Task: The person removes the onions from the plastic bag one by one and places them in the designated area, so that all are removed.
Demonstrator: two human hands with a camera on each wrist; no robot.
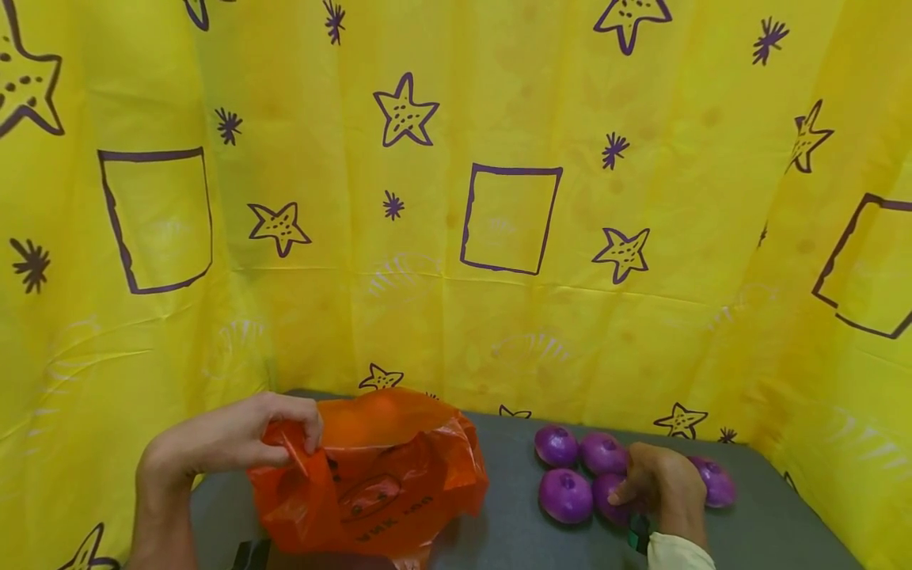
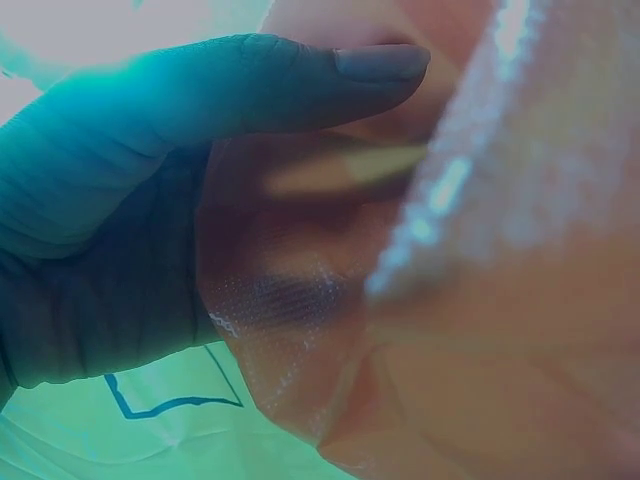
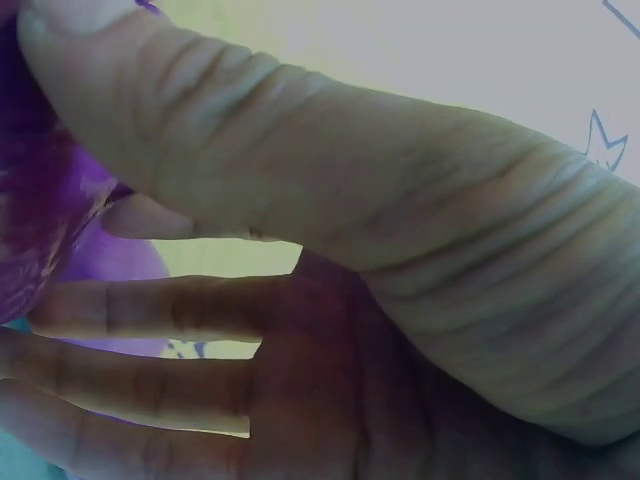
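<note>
My left hand (image 1: pixel 245 435) grips the top edge of an orange plastic bag (image 1: pixel 456 475) with dark print on its side. In the left wrist view the thumb lies over the thin plastic (image 2: pixel 300 230), and the fingers are hidden behind it. Several glossy purple red onions stand on the dark table to the bag's right. My right hand (image 1: pixel 670 479) reaches among them, holding the near onion (image 1: pixel 607 495) between thumb and fingers. In the right wrist view that onion (image 3: pixel 40 220) is at the left edge, the thumb over it and fingertips on its other side.
Other onions crowd close: one at the back left (image 1: pixel 556 446), one at the front left (image 1: pixel 566 496), one behind (image 1: pixel 604 453) and one right of the hand (image 1: pixel 715 483). A yellow curtain (image 1: pixel 513 332) with starfish drawings surrounds the grey table (image 1: pixel 499 507) at the back and sides.
</note>
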